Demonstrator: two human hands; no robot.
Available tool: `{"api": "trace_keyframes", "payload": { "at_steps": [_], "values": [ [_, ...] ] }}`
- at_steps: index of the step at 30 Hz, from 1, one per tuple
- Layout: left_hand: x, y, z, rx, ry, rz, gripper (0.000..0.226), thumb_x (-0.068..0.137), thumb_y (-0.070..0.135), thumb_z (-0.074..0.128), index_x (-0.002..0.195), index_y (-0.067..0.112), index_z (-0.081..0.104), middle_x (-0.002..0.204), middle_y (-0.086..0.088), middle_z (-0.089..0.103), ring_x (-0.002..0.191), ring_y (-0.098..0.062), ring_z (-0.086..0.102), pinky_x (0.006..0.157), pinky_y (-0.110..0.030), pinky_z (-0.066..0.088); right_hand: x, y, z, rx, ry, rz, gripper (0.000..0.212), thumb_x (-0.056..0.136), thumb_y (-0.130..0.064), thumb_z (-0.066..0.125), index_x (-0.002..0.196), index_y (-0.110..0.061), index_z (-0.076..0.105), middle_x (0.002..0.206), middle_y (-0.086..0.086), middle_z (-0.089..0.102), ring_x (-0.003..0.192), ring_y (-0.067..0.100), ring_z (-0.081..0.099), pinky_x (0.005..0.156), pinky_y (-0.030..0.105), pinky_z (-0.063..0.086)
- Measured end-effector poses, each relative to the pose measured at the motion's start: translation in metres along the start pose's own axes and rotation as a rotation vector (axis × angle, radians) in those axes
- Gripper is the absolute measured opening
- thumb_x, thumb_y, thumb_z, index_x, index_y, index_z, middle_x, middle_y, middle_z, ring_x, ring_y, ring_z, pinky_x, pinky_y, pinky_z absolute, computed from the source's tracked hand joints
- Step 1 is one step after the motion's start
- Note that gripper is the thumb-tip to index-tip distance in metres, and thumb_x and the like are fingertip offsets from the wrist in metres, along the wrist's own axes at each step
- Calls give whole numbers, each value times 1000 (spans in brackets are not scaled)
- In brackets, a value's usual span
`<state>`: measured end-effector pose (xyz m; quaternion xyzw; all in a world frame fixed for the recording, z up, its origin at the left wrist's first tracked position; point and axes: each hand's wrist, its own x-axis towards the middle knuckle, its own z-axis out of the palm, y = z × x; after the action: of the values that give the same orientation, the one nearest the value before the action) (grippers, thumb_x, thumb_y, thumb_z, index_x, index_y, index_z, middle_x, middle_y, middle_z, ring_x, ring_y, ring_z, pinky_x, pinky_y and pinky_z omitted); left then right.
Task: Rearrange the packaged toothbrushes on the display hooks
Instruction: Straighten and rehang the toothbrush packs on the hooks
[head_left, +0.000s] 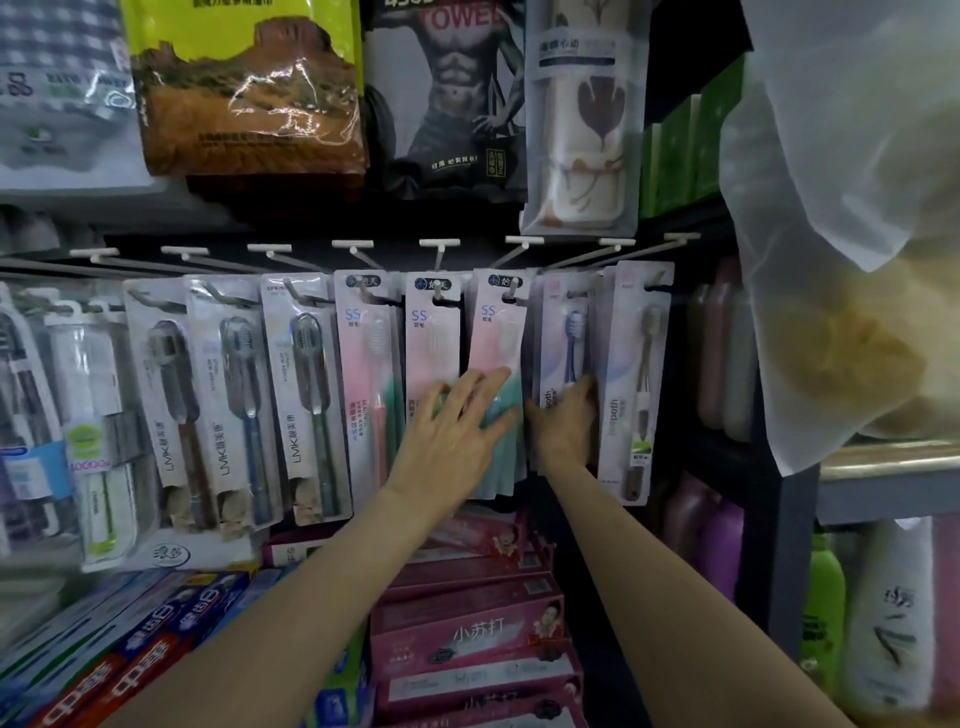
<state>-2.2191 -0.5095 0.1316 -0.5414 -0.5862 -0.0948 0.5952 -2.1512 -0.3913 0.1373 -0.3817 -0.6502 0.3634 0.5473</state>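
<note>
Toothbrush packs are seen hanging in a row from display hooks (439, 243) as two bare hands are reached in among them. The left hand (451, 422) is laid flat, fingers spread and straight, on the pink-and-green packs (494, 364), which hang from the hook directly above the fingertips. The right hand (563, 421) is curled round the lower edge of the blue-brush pack (569, 338), with the beige-brush pack (636, 374) just beyond its knuckles; the fingertips are hidden behind the card, so how tightly they pinch cannot be told. Such blister cards are judged light, thin and flexible, with slick plastic fronts, and are best taken by the card edges near the hanging hole.
</note>
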Motion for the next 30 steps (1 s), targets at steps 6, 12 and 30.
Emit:
{"api": "trace_keyframes", "payload": {
  "at_steps": [6, 12, 30],
  "values": [
    [-6, -6, -1, 8, 10, 32, 40, 69, 14, 55, 107, 20, 67, 131, -11, 53, 116, -28, 39, 91, -42, 29, -11, -6, -6, -123, 12, -13, 52, 81, -22, 69, 118, -1, 39, 111, 20, 58, 97, 34, 59, 74, 41, 53],
    [-7, -7, -8, 8, 1, 33, 46, 65, 12, 65, 111, 17, 66, 130, -14, 54, 116, -29, 38, 90, -43, 28, -28, -14, -25, -198, -4, -50, 58, 82, -30, 68, 121, 1, 37, 116, 20, 57, 102, 35, 58, 78, 39, 50],
    [-1, 24, -28, -164, -85, -69, 62, 56, 8, 78, 116, 16, 64, 130, -16, 54, 116, -29, 38, 94, -44, 25, -58, -15, -67, -451, -97, -52, 74, 84, -38, 65, 135, -5, 21, 132, 17, 46, 112, 32, 54, 79, 38, 46]
  ]
}}
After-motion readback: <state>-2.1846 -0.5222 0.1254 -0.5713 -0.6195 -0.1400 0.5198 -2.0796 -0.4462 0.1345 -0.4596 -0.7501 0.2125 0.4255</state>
